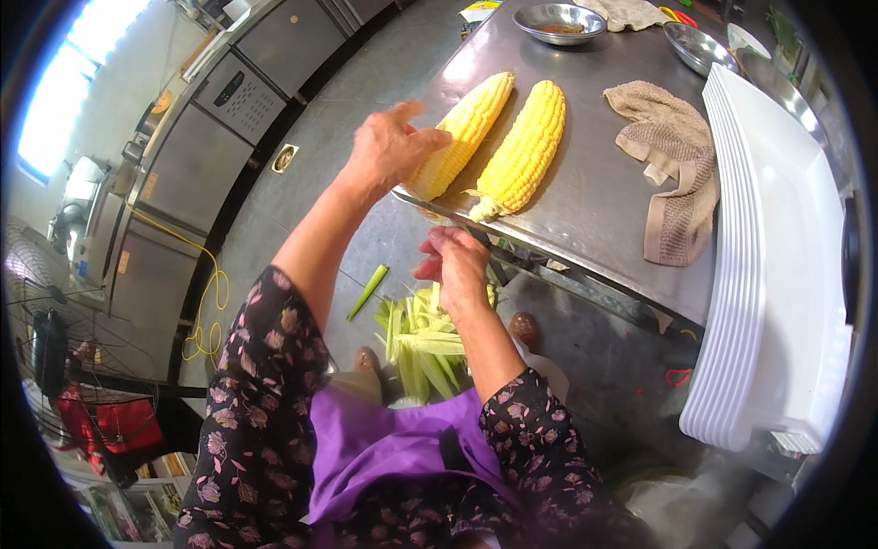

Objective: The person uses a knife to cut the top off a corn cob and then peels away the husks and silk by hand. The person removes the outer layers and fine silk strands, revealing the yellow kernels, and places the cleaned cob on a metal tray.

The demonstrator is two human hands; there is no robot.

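Two husked ears of yellow corn lie side by side at the near left corner of a steel table (590, 185). My left hand (392, 145) is at the left ear of corn (466, 130), thumb and fingers apart, with the thumb over its side; whether it touches the ear is unclear. Just below the table edge, under the stem end of the right ear (525, 151), my right hand (458, 264) has its fingers bent together; whether something thin is between them cannot be made out. Green corn husks (422, 343) are heaped below, between my feet.
A crumpled brown towel (675, 171) and a stack of white trays (789, 261) are on the table's right side. Metal bowls (559, 38) stand at its far end. A loose green husk piece (368, 293) lies on the floor, and a wire-caged fan (41, 309) stands at left.
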